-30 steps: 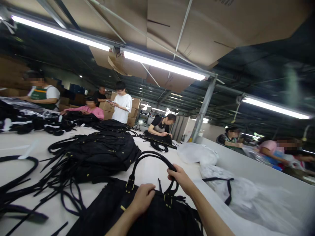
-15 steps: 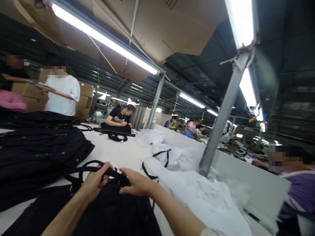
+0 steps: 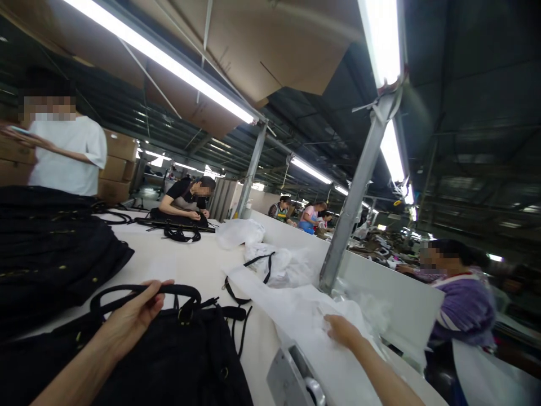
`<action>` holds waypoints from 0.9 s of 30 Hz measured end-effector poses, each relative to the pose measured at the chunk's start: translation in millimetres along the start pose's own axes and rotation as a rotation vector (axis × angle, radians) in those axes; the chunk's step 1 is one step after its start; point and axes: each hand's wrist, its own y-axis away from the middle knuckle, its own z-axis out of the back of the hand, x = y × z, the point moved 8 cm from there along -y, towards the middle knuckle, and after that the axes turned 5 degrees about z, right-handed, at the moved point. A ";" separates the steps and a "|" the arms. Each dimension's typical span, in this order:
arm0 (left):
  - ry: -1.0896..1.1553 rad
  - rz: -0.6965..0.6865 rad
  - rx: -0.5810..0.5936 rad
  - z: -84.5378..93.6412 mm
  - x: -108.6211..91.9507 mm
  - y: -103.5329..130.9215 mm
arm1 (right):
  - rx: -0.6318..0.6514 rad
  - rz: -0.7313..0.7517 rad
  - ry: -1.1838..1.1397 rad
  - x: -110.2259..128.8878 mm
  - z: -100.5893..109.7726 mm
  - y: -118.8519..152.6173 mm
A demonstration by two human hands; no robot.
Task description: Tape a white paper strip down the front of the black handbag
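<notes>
Two hands of ours reach out over the white table (image 3: pixel 186 262), whose clearest stretch runs beyond the black bag (image 3: pixel 177 361) towards the far co-worker. A narrower strip of tabletop lies along the bag's right edge, and a low pale partition (image 3: pixel 393 293) bounds the table on the right. The bag lies in front of us at the lower left, its handle (image 3: pixel 188 290) arched up from the top edge. Our left hand (image 3: pixel 137 316) is loosely curled at that handle, thumb and fingers closed about it.

Half a second ago both our hands were at the handle; now our right hand (image 3: pixel 342 332) has moved out to the white sheeting (image 3: pixel 296 307), fingers bent and touching it, though we cannot tell whether they pinch any. A grey metal device (image 3: pixel 287 375) has come into view at the lower edge, between bag and right forearm.

To our left, a pile of black bags (image 3: pixel 54 259) crowds the bag. A loose black strap (image 3: pixel 270 268) crosses crumpled clear plastic (image 3: pixel 287 265) ahead, and a metal post (image 3: pixel 355 197) rises by the partition. Beyond it bends a person in purple (image 3: pixel 465 304).
</notes>
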 end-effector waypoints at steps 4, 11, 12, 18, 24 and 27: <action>0.039 -0.017 0.008 -1.0 -2.5 0.3 | 0.003 0.028 0.067 -10.9 -27.7 -10.1; 0.046 -0.030 -0.050 0.1 -1.5 7.5 | -0.078 0.146 0.116 -11.9 -11.1 -18.7; 0.053 -0.028 -0.047 0.5 -0.1 6.4 | -0.104 0.163 0.119 -9.5 -3.0 -18.9; 0.151 0.012 -0.034 4.1 10.1 -0.1 | -0.243 0.283 -0.048 48.8 57.2 -16.1; 0.264 0.038 -0.066 -0.7 14.9 12.9 | 0.588 0.388 -0.911 226.9 -31.8 73.9; 0.277 0.030 -0.091 0.1 17.7 14.7 | 0.946 0.531 -0.979 331.3 -108.9 146.0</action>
